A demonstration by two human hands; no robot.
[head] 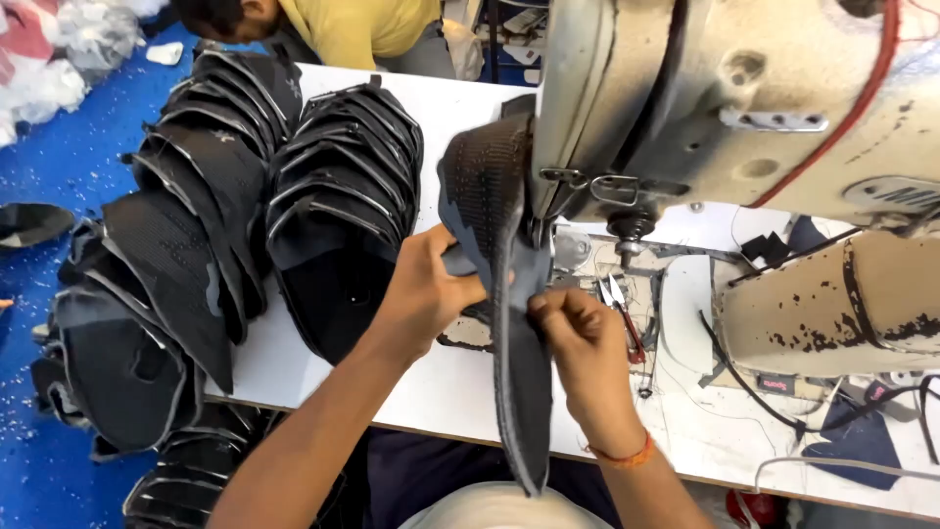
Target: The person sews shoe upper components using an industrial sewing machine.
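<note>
1. Black mesh and grey trim make up the curved shoe-upper piece (499,255) that stands on edge under the needle of the worn cream metal sewing machine (725,108), its long tail hanging past the table's near edge toward six o'clock.
2. The left hand (423,294) pinches the piece from nine o'clock, thumb on the near face, fingers wrapped behind it; I judge this hand should steer the curve, not pull.
3. The right hand (586,343), at four o'clock of the needle, is clenched on the grey edge strip, fingertips just beside the presser foot; keeping them clear of the needle looks the chief care.
4. Both grips seem best kept light and level, so the seam follows the trim without puckering the mesh.
5. Small silver thread snips (619,299) lie on the white table (441,382) just right of the hands.
6. Stacked black upper pieces (255,216) fill the table at nine to ten o'clock; another person in a yellow shirt (357,29) bends at twelve.
</note>
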